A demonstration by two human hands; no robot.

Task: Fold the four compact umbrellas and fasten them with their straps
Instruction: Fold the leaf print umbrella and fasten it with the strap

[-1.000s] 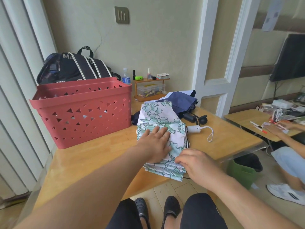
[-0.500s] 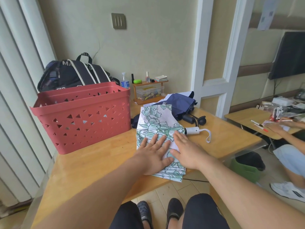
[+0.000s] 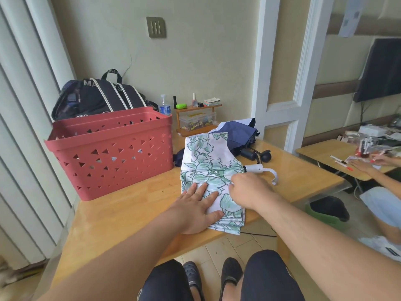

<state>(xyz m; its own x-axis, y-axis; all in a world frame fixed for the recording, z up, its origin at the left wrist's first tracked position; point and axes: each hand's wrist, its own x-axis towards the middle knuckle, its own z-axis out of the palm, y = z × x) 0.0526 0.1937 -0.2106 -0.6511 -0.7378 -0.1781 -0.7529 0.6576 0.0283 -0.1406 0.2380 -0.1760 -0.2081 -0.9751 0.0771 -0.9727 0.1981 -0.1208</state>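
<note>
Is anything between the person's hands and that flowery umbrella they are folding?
Nothing visible. The left hand presses flat on the floral umbrella, and the right hand rests on its fabric with curled fingers.

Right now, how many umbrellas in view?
2 clearly: the floral umbrella on the table under both hands, and a navy umbrella behind it. Two black handles beside the navy one suggest another underneath; more may be hidden.

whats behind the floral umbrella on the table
Behind the white-and-green floral umbrella lies a navy blue umbrella with black handles showing at its right. How much of the navy fabric runs beneath the floral canopy is covered.
</note>
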